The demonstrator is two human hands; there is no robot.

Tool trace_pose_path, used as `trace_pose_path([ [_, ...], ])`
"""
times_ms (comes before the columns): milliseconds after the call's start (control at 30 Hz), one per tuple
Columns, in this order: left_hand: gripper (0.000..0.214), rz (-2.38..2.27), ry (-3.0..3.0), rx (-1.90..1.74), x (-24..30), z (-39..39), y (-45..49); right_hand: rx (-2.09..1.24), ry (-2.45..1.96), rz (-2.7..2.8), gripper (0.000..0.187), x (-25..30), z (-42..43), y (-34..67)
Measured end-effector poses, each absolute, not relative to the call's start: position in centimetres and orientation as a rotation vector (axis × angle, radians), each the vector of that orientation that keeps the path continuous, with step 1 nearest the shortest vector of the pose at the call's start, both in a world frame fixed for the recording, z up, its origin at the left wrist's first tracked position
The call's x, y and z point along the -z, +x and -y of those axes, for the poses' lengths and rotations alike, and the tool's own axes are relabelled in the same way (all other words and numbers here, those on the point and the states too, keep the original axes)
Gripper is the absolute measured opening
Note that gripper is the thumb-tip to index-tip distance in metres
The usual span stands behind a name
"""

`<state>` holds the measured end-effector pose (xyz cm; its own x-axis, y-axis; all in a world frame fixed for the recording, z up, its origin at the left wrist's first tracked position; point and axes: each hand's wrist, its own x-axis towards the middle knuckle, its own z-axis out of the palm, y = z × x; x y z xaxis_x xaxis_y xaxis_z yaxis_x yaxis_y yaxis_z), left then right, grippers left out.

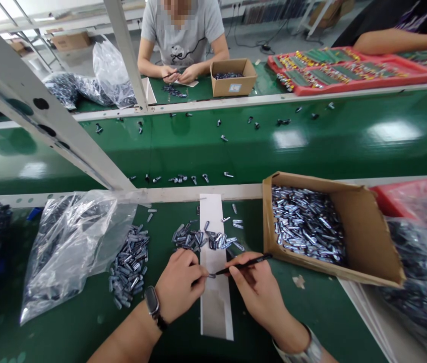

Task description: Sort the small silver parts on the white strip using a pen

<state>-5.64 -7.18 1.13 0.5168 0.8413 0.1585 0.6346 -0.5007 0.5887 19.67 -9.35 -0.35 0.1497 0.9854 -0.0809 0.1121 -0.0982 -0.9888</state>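
Observation:
My left hand [180, 285] pinches a small silvery metal part [211, 276] at its fingertips. My right hand [256, 291] grips a slim black pen-like tool [243, 264], its tip touching or almost touching that part. Beneath my hands lies a white paper strip [213, 214], with a loose heap of similar metal parts [198, 238] on and beside it. A denser batch of these parts [129, 264] lies to the left of my left hand. To the right of my right hand stands a cardboard box [372, 222] filled with more of them.
A clear plastic bag [73, 247] lies at left. Beyond it runs a green conveyor belt [236, 148] with scattered parts. Across the belt, a co-worker [181, 40] handles parts near a small box [233, 78]. Red trays [353, 70] hold components, and another person's arm [394, 43] reaches over them.

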Motion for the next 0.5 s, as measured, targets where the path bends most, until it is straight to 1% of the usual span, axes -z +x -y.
trace_pose_path([
  [133, 0.021, -1.139, 2.445, -0.438, -1.52, 7.19, -5.88, -1.098, -1.407, 1.147, 0.045, 0.41, 9.37, 19.70],
  [333, 0.021, -1.188, 2.528, -0.279, -2.04, 7.56, -5.64, -1.072, -1.357, 1.130, 0.042, 0.51, 9.60, 19.90],
  [400, 0.022, -1.183, 2.512, -0.311, -1.83, 7.66, -5.53, -1.045, -1.344, 1.158, 0.041, 0.62, 9.68, 19.83],
  [500, 0.021, -1.165, 2.427, -0.503, -1.25, 7.68, -5.47, -0.985, -1.333, 1.224, 0.039, 0.69, 9.68, 19.46],
])
